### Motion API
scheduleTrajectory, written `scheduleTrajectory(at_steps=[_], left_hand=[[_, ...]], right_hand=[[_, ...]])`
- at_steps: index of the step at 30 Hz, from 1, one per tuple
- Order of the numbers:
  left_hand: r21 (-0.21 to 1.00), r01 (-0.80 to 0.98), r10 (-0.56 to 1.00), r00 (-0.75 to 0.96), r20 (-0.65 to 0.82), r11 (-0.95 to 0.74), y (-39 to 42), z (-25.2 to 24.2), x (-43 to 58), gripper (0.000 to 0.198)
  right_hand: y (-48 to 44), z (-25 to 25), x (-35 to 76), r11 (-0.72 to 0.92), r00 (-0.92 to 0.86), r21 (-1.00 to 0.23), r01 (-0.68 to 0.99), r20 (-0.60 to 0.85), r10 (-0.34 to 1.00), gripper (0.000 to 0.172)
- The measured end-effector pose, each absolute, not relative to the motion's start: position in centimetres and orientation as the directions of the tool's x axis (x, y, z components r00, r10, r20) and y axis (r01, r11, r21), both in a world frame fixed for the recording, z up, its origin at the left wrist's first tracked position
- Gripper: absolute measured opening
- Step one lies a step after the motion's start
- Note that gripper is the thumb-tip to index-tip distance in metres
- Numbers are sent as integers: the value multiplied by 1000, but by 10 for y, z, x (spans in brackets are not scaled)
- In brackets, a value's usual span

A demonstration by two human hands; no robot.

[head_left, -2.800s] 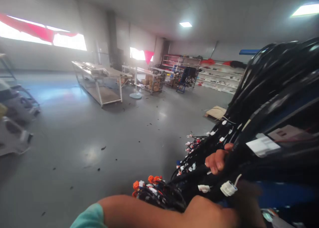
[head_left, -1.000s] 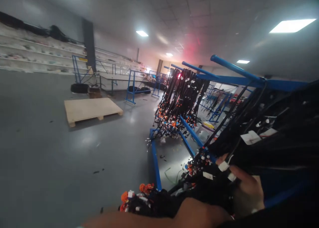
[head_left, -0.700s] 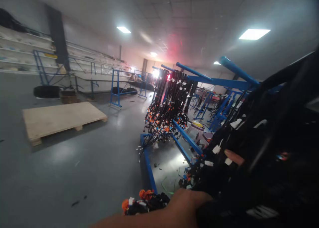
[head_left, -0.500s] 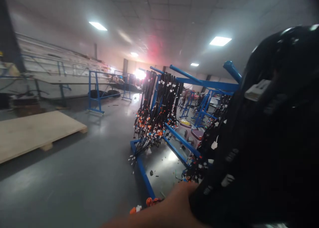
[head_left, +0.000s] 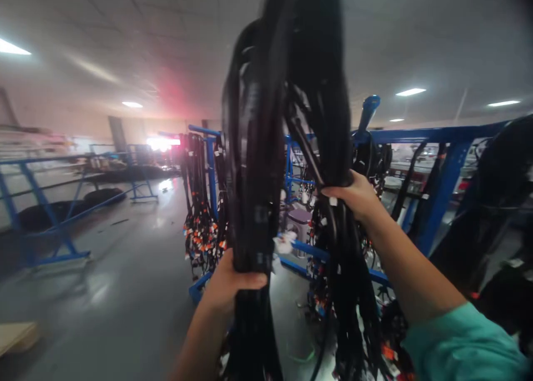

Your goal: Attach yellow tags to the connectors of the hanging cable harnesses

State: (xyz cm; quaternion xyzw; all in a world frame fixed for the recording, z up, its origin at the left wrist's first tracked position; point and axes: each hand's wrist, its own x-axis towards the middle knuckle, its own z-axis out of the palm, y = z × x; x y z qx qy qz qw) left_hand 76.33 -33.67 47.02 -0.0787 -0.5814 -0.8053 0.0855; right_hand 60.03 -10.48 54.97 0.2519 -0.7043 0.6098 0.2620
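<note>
A thick bundle of black wire harnesses (head_left: 256, 203) hangs folded in an arch right in front of me, its top reaching the upper edge of the view. My left hand (head_left: 231, 284) wraps round the left leg of the bundle, thumb across the front. Higher up, my right hand (head_left: 353, 195) grips the right leg. White tags and connectors show along the wires. The lower ends run out of view at the bottom. Just behind the bundle's right side, a blue rack arm (head_left: 368, 111) points up towards me.
A blue metal rack (head_left: 445, 134) carries more black harnesses. Further harnesses with orange and white connectors (head_left: 200, 236) hang behind on the left. At far left stands a blue frame (head_left: 45, 214) near black coils (head_left: 104, 196). A wooden pallet (head_left: 19, 336) lies at lower left.
The harness bundle has shifted from the right edge to the middle of the view. My right hand and green sleeve have come into sight. The view has turned right.
</note>
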Motion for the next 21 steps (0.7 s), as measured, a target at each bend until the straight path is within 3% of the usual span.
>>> scheduleTrajectory(at_steps=[5, 10, 17, 21], left_hand=[[946, 247, -87, -969, 233, -210, -407, 490, 704, 34], [953, 284, 74, -954, 292, -103, -467, 532, 650, 30], [874, 476, 211, -848, 486, -101, -543, 593, 549, 28], [905, 420, 185, -886, 426, -71, -569, 613, 456, 27]], right_hand=[[-156, 585, 544, 56, -743, -742, -668, 669, -8, 38], [-184, 615, 490, 55, -655, -657, -752, 754, 48, 34], [-219, 676, 418, 275, -499, -534, -799, 845, 193, 43], [-225, 673, 377, 439, -488, -546, -714, 837, 247, 48]])
